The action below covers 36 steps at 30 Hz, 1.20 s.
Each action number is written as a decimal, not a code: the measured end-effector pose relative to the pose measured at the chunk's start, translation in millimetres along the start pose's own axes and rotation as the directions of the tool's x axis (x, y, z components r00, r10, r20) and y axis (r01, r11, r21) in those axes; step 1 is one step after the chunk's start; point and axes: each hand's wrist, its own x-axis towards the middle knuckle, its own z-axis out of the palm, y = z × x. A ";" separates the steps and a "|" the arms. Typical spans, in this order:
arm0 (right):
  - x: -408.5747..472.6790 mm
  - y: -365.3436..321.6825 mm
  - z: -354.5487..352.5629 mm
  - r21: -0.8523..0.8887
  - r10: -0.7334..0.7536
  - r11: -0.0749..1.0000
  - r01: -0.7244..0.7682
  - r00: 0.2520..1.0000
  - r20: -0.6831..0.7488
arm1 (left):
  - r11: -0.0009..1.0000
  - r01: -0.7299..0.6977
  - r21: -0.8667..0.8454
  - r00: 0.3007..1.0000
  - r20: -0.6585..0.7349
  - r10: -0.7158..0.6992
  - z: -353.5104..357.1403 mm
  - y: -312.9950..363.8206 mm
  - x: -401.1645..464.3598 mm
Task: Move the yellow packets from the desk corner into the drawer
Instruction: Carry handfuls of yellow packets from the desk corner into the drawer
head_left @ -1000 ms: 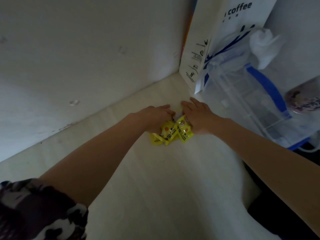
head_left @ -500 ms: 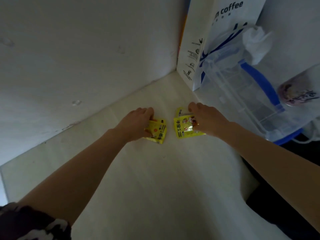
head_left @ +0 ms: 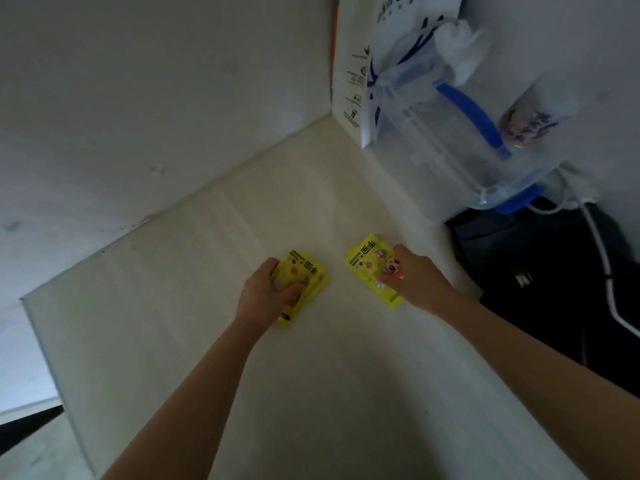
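A pale desk meets white walls, a paper coffee bag standing at one o'clock. The left hand grips one stack of yellow packets; at its three o'clock, the right hand pinches another yellow packet, both above the desk.

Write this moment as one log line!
left hand: grips yellow packets | right hand: grips yellow packet | drawer: unseen
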 end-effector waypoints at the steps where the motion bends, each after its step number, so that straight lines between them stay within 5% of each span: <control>1: -13.5 2.6 6.1 0.041 0.023 0.999 -0.023 1.000 -0.011 | 0.998 0.022 -0.066 1.000 -0.005 -0.023 7.4 -3.6 -13.1; 12: -163.2 14.8 52.0 0.374 0.147 0.920 -0.114 0.987 -0.062 | 0.874 0.070 -0.481 0.977 -0.145 -0.158 57.8 -11.7 -166.8; 25: -313.7 44.2 113.5 0.518 0.237 0.843 -0.145 0.965 -0.116 | 0.894 0.059 -0.444 0.994 -0.053 -0.092 85.9 -54.5 -284.9; 36: -435.0 77.1 225.1 0.613 0.519 0.729 -0.305 0.830 -0.204 | 0.948 -0.005 -0.319 0.988 0.148 0.055 117.4 -115.8 -355.2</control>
